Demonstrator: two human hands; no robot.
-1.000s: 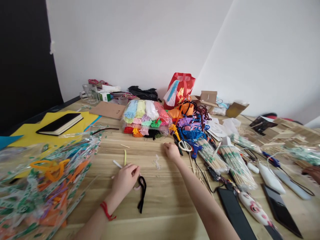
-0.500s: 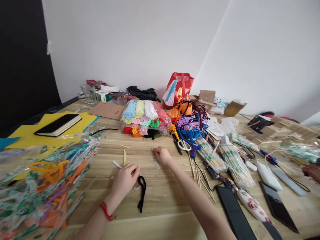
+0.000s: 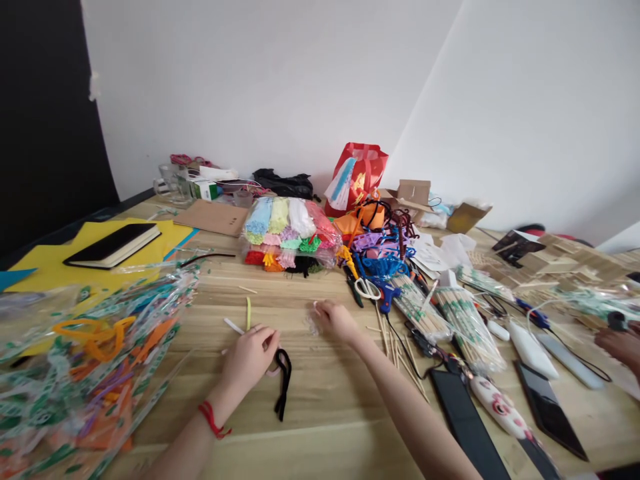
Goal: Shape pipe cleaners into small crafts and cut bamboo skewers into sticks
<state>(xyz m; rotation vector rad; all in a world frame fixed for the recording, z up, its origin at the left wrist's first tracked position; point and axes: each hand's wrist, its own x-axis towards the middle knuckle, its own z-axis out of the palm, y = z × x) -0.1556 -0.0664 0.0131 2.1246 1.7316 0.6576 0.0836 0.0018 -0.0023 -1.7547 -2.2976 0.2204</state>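
Observation:
My left hand [image 3: 249, 357] rests on the wooden table [image 3: 325, 400] with its fingers curled and pinched on the top of a folded black pipe cleaner [image 3: 283, 383]; a pinkish piece shows under the fingers. My right hand [image 3: 337, 320] lies farther out on the table, fingers closed on a small clear bit of plastic [image 3: 313, 323]. A short yellow-green stick [image 3: 248, 313] and a white stick [image 3: 233, 326] lie just beyond the left hand.
A crinkled bag of coloured pieces [image 3: 90, 360] fills the left. A pack of coloured pipe cleaners [image 3: 290, 233], scissors [image 3: 364, 287], bundles of wooden skewers [image 3: 465, 320], dark phones [image 3: 547, 410] and a black notebook [image 3: 113, 244] lie around. Another person's hand [image 3: 620, 343] is at the right edge.
My right hand has drawn back from near the scissors, left and toward me, and now touches the clear plastic bit. My left hand has stayed on the black pipe cleaner.

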